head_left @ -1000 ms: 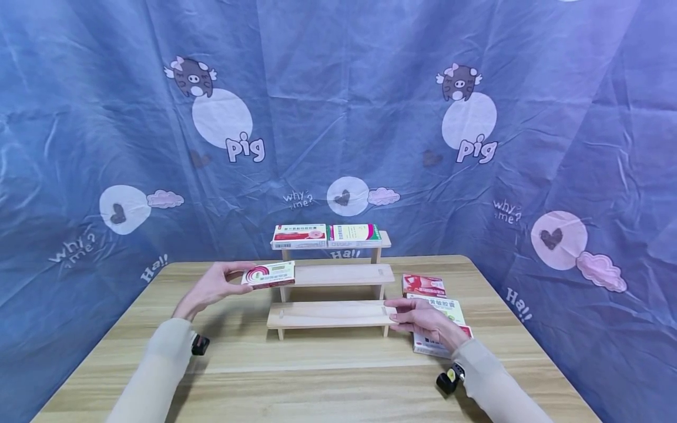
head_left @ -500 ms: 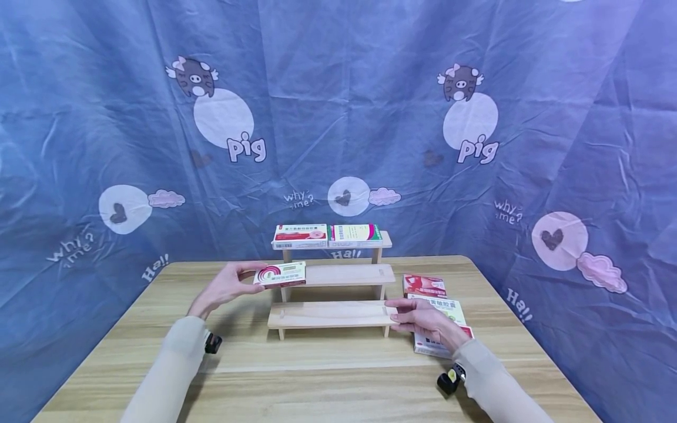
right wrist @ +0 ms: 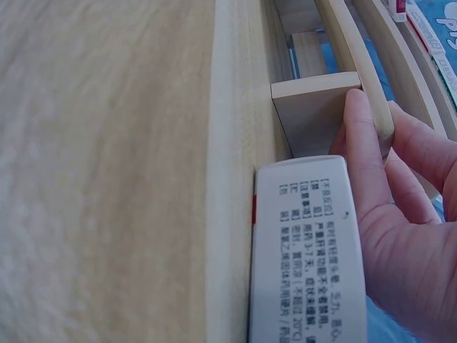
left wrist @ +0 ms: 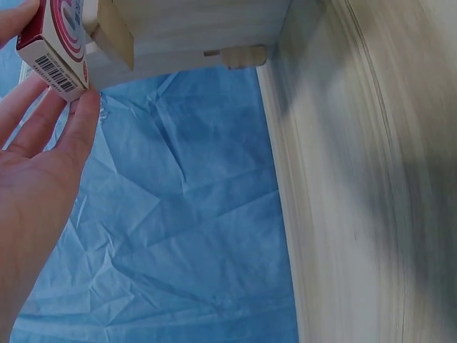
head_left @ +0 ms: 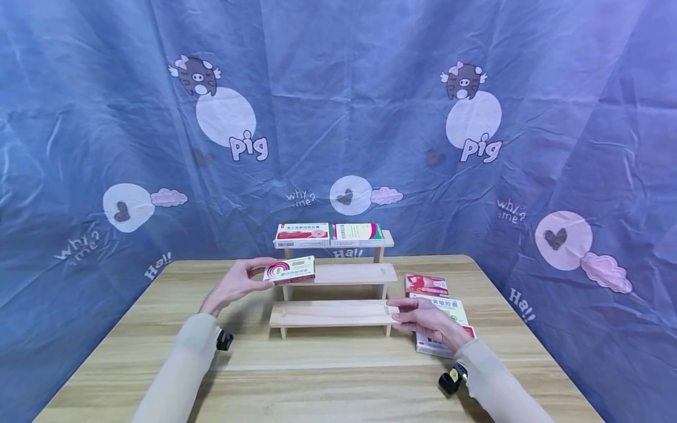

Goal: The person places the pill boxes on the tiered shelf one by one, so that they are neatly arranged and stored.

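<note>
In the head view my left hand grips a white and dark-red medicine box by its left end, at the left end of the middle step of a wooden tiered stand. The left wrist view shows the barcoded end of that box between thumb and fingers. My right hand pinches the right end of the bottom step, thumb and fingers on either side of the board in the right wrist view. Two medicine boxes, one red and white, one green and white, lie on the top step.
Right of the stand lie a red box, a white and green box and a white box, partly hidden behind my right hand. The wooden table ends at a blue patterned curtain.
My left hand has moved right with the medicine box, from beside the stand to over the middle step's left end. The right hand stays on the bottom step.
</note>
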Action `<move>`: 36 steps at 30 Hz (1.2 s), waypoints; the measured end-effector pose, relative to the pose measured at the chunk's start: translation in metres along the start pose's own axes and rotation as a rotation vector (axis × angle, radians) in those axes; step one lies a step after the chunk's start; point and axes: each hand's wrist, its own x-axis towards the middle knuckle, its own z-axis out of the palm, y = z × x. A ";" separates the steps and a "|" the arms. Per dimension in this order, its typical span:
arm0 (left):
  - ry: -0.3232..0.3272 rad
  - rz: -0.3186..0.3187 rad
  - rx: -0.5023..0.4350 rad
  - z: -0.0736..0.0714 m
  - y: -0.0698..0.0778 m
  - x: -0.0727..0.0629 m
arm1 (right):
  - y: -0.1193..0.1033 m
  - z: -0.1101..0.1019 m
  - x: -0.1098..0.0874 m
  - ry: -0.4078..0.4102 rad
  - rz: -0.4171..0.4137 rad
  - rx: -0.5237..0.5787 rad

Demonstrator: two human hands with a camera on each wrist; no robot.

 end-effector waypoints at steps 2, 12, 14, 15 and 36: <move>0.001 0.001 -0.010 0.003 0.000 0.002 | 0.000 0.000 0.000 0.003 0.006 0.004; -0.010 0.002 -0.058 0.015 0.001 0.009 | 0.001 -0.001 0.001 -0.002 0.000 0.004; -0.008 0.014 -0.056 0.016 0.001 0.009 | 0.000 -0.001 0.001 -0.002 0.000 0.002; -0.006 0.024 -0.056 0.017 0.001 0.010 | 0.000 -0.001 0.000 -0.004 0.000 0.001; 0.108 0.038 0.002 0.029 -0.005 0.021 | 0.000 -0.001 0.000 -0.024 -0.009 0.013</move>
